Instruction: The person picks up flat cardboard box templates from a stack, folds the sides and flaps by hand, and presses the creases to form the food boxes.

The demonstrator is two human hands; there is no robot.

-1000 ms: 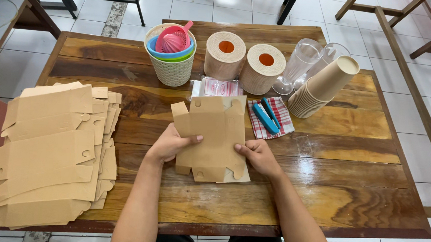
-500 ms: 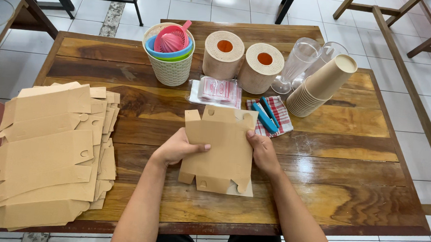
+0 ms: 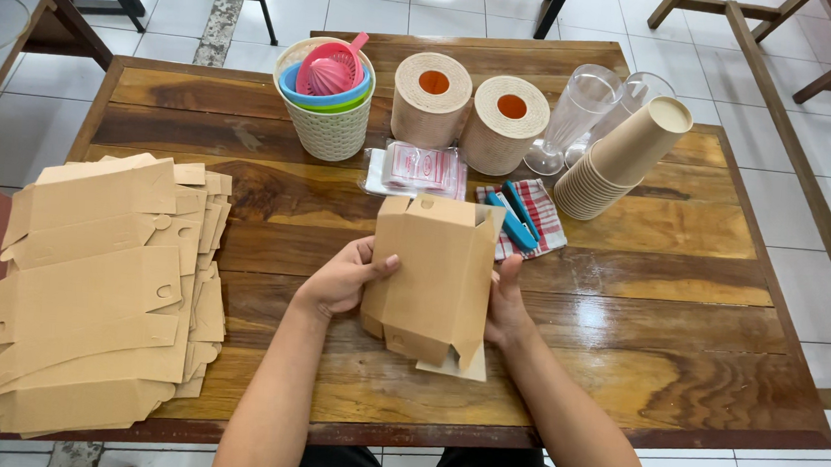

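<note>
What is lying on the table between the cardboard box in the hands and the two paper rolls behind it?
In the head view, a clear packet with red-and-white contents lies between the cardboard box and the paper rolls.

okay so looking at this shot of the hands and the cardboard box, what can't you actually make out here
All in the head view:
- Right hand: mostly behind the cardboard box; only the thumb and heel show.
- Inside of the box: hidden by its own walls.
- Left hand: fingertips tucked behind the box's side.
- Sheets under the top of the flat cardboard stack: covered by those above.
- Contents of the small clear packet: too small to tell.
</note>
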